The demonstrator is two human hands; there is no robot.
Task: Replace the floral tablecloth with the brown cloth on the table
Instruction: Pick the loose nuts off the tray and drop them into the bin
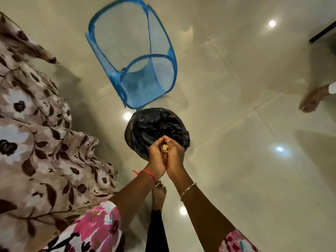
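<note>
The left hand (156,158) and right hand (176,151) are pressed together with fingers curled, and small tan scraps (165,148) are cupped between them, directly above a bin (143,128) lined with a black bag. The floral tablecloth (36,124) is seen at the left, draped in folds down toward the tiled floor (236,128). A blue mesh hamper (145,57) is seen just beyond the bin. Another person's foot (311,100) is seen at the far right.

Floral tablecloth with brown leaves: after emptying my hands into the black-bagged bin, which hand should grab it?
Left, likely. The left hand is on the side of the floral tablecloth; the right hand lies beyond it. Both cup beige scraps over the black-bagged bin.
</note>
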